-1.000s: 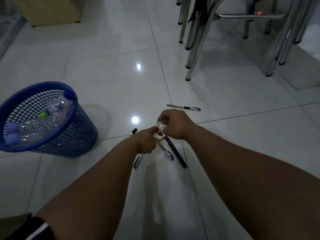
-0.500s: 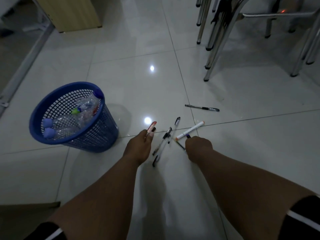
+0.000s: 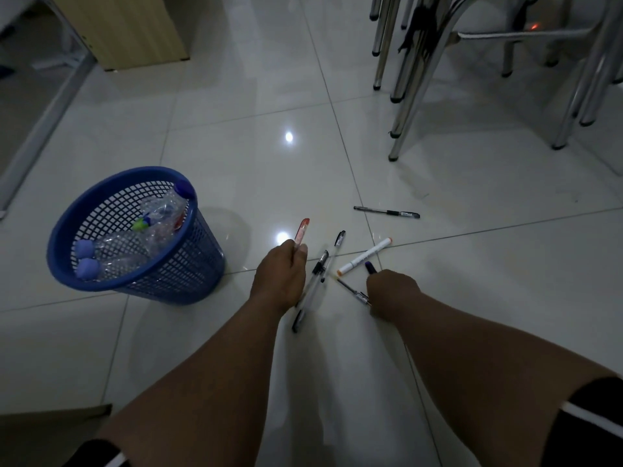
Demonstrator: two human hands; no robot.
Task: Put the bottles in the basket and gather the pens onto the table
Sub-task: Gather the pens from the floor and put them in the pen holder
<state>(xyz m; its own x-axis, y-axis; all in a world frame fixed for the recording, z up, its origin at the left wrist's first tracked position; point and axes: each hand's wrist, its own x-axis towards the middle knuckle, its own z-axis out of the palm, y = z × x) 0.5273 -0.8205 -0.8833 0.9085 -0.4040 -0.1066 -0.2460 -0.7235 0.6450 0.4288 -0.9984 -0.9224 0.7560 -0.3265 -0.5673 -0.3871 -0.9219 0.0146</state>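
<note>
My left hand (image 3: 281, 276) is closed around a red-capped pen (image 3: 302, 230) that sticks up past my fingers. My right hand (image 3: 391, 289) grips a dark marker (image 3: 370, 267) whose tip shows above the fist. Between the hands several pens lie on the tiled floor: a white marker with orange ends (image 3: 365, 256), two clear pens with black caps (image 3: 317, 278), and a thin black pen (image 3: 352, 291) right beside my right hand. Farther off lies another black pen (image 3: 387, 212). A blue mesh basket (image 3: 202, 264) stands at the left with clear plastic bottles (image 3: 158, 214) inside.
Chrome chair and table legs (image 3: 401, 106) crowd the upper right. A wooden cabinet (image 3: 128, 28) stands at the top left, with a metal rail (image 3: 43, 116) beside it. A brown flat piece (image 3: 50, 423) lies at the bottom left corner.
My hands, joined over the pens a second ago, have drawn apart. The left carries the red-capped pen; the right has closed on the dark marker. The view has shifted so the basket sits further right.
</note>
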